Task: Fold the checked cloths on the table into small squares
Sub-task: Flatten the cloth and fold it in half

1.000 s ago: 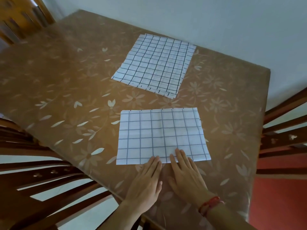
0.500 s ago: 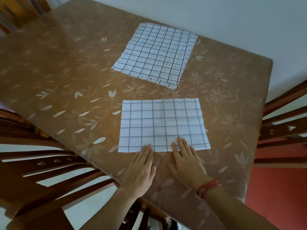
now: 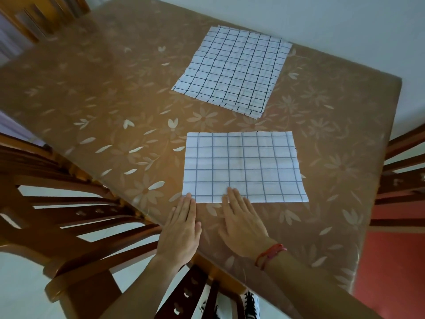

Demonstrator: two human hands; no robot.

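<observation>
Presses cloth's (image 3: 243, 166) near edge onto tabletop (image 3: 115, 100) with left grip (image 3: 181, 231) and right grip (image 3: 243, 226), both flat, fingers straight and close together, clasping nothing.

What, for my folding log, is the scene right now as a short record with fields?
table: brown floral cover
near cloth: flat rectangle, faint grid, close to the person
far cloth: flat, darker grid, apart from the near one
left hand: flat, fingertips at near cloth's left corner
right hand: flat, fingers on near cloth's near edge
left chair: wooden
right chair: wooden
</observation>
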